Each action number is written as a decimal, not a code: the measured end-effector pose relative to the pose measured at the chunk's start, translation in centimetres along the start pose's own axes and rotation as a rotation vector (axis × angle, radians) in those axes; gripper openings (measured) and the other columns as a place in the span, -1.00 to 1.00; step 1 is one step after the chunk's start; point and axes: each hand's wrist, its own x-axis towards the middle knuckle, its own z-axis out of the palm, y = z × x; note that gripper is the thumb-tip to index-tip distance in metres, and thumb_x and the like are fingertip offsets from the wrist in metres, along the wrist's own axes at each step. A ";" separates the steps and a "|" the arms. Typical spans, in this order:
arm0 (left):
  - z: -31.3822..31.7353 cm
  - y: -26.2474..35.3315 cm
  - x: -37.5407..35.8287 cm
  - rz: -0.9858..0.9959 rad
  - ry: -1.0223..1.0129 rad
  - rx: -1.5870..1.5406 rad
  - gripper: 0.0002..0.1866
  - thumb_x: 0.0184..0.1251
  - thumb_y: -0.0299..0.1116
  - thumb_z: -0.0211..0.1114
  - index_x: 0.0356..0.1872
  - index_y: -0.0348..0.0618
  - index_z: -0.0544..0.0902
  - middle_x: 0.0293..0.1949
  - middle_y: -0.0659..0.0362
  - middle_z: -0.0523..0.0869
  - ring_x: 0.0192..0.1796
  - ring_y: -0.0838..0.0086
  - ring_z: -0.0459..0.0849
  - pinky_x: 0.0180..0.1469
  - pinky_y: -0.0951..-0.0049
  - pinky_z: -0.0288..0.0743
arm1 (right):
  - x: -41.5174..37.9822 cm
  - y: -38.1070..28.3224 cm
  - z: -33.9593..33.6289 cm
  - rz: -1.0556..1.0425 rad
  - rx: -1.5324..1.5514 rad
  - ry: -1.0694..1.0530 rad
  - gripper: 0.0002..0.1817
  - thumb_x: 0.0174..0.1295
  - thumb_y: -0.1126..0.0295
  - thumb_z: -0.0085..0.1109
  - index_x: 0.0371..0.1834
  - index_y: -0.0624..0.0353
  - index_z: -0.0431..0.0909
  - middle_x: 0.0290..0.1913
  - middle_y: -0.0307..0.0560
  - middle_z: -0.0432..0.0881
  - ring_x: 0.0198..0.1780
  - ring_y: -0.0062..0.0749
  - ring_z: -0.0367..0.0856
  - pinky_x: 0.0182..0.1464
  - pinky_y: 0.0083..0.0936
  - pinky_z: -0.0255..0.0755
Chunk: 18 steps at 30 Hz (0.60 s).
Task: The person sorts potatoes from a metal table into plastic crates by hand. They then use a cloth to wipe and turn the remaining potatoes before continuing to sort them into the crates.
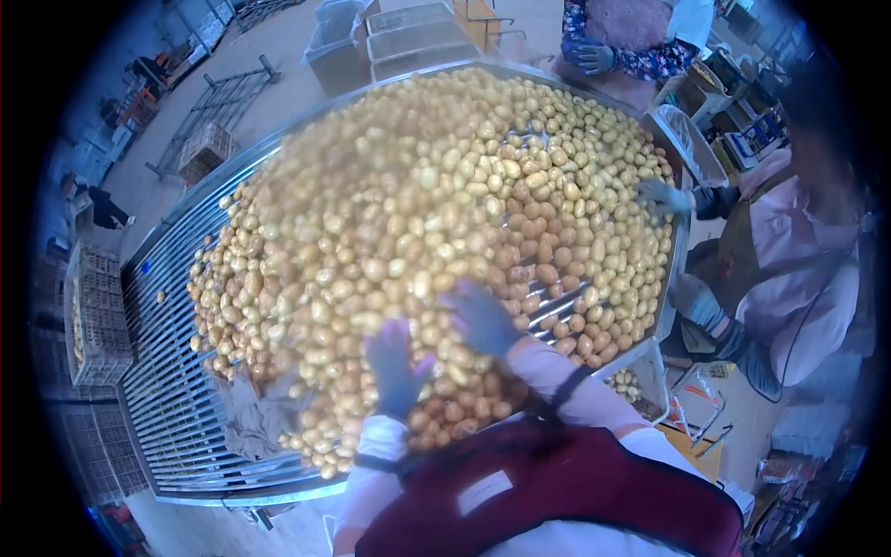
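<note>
A large heap of round, yellow-brown produce that looks like small potatoes (371, 241) covers much of a slatted metal sorting table (167, 371). My left hand (397, 371), in a bluish glove with pinkish fingertips, rests on the near side of the heap with its fingers spread. To its right, my right hand (481, 318), gloved alike, reaches over the pile with its fingers stretched out. Neither hand is wrapped round a piece. Darker brown pieces (543, 239) lie right of my right hand, where some bars show through. Part of the heap is blurred.
A co-worker's gloved hand (664, 197) touches the pile at the right edge; another person's gloved hands (592, 58) are beyond the far edge. A grey cloth (255, 418) lies on the slats. Crates (97, 316) stand at the left, plastic bins (418, 42) behind.
</note>
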 end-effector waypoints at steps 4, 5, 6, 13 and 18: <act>-0.7 0.7 0.3 -0.057 -0.039 -0.033 -0.13 0.22 0.00 0.40 0.51 -0.13 0.29 0.43 -0.12 0.35 0.53 -0.01 0.21 0.58 -0.22 -0.17 | 2.1 1.0 1.0 0.028 0.071 0.037 -0.79 0.23 0.27 0.32 -0.14 0.08 0.63 -0.10 0.03 0.59 -0.06 0.02 0.62 -0.07 -0.19 0.54; -0.5 0.5 0.2 -0.064 -0.039 -0.041 -0.12 0.22 0.01 0.39 0.51 -0.13 0.29 0.44 -0.13 0.33 0.53 -0.03 0.19 0.57 -0.22 -0.18 | 1.7 1.2 0.0 0.014 0.133 0.086 -0.78 0.22 0.25 0.34 -0.16 0.08 0.62 -0.11 0.02 0.59 -0.08 0.02 0.62 -0.09 -0.18 0.53; -0.4 0.4 0.3 -0.070 -0.049 -0.046 -0.12 0.22 0.02 0.39 0.51 -0.13 0.29 0.44 -0.14 0.33 0.53 -0.04 0.19 0.57 -0.23 -0.18 | 1.1 1.9 -0.9 0.000 0.197 0.135 -0.76 0.21 0.22 0.35 -0.17 0.09 0.62 -0.13 0.02 0.59 -0.11 0.01 0.62 -0.12 -0.18 0.52; -0.8 0.7 0.7 -0.098 -0.089 -0.035 -0.13 0.28 0.12 0.36 0.48 -0.19 0.33 0.46 -0.10 0.32 0.54 -0.03 0.19 0.56 -0.25 -0.22 | -3.1 10.5 -8.1 0.466 0.019 0.229 -0.60 0.23 0.26 0.34 0.14 0.06 0.62 0.02 0.04 0.67 0.07 -0.13 0.67 0.14 -0.25 0.55; -0.3 0.6 0.6 -0.086 -0.070 0.003 -0.14 0.27 0.11 0.37 0.47 -0.22 0.34 0.42 -0.12 0.37 0.51 -0.03 0.24 0.56 -0.26 -0.22 | -0.3 10.4 -6.4 0.138 -0.106 0.003 -0.36 0.25 0.24 0.32 0.43 0.00 0.41 0.35 0.11 0.46 0.37 -0.01 0.45 0.37 -0.18 0.38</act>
